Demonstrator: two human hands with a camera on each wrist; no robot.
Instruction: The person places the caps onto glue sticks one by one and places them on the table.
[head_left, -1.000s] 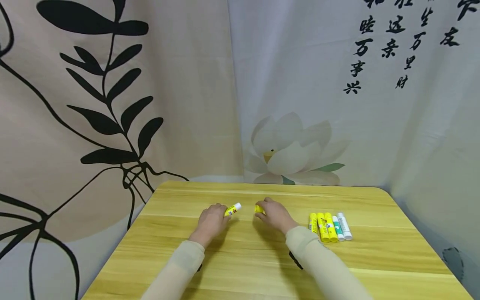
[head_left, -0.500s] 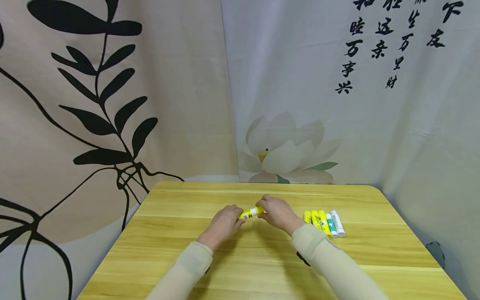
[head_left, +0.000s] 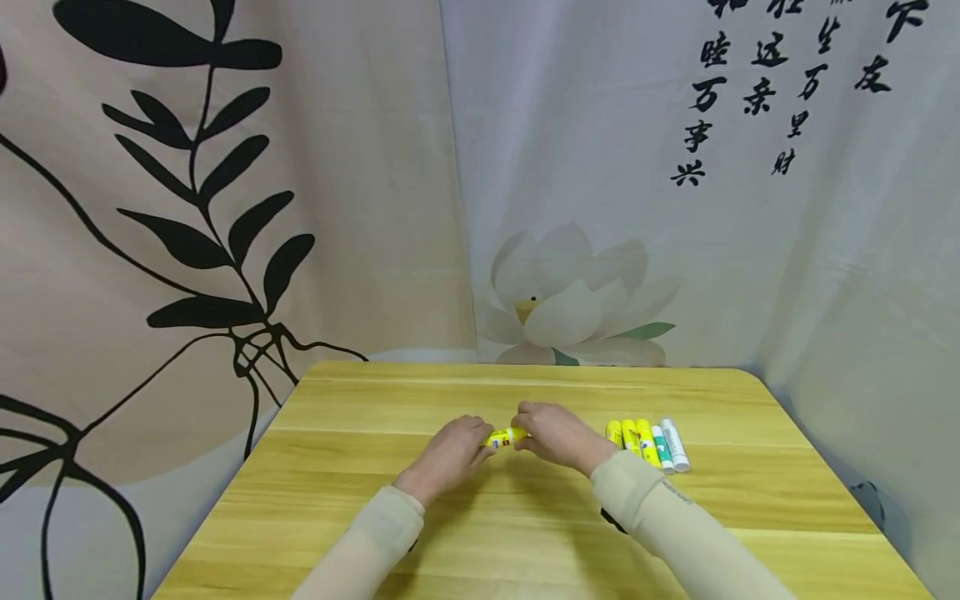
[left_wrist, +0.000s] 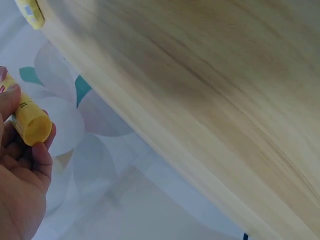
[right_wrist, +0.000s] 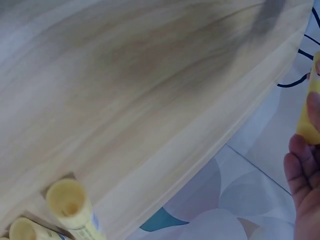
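Over the middle of the table, both hands hold a yellow glue stick (head_left: 504, 437) lying nearly level between them. My left hand (head_left: 450, 454) grips its base end; in the left wrist view the thumb and fingers curl round the yellow tube (left_wrist: 30, 117), whose hollow bottom faces the camera. At the other end, my right hand (head_left: 558, 435) pinches the yellow cap, which sits against the tube. The right wrist view catches only part of the right hand (right_wrist: 306, 175) with the yellow cap end (right_wrist: 306, 125) at the frame's edge.
Right of the right hand, glue sticks lie side by side: three yellow ones (head_left: 647, 442), a green-and-white one (head_left: 663, 450) and a white one (head_left: 676, 446). The wooden table (head_left: 420, 392) ends at a patterned curtain (head_left: 390, 250). Yellow stick ends (right_wrist: 69, 200) show in the right wrist view.
The hands have come together from apart. The yellow cap has gone over the glue stick's white tip, and the white band visible half a second ago is now mostly covered.
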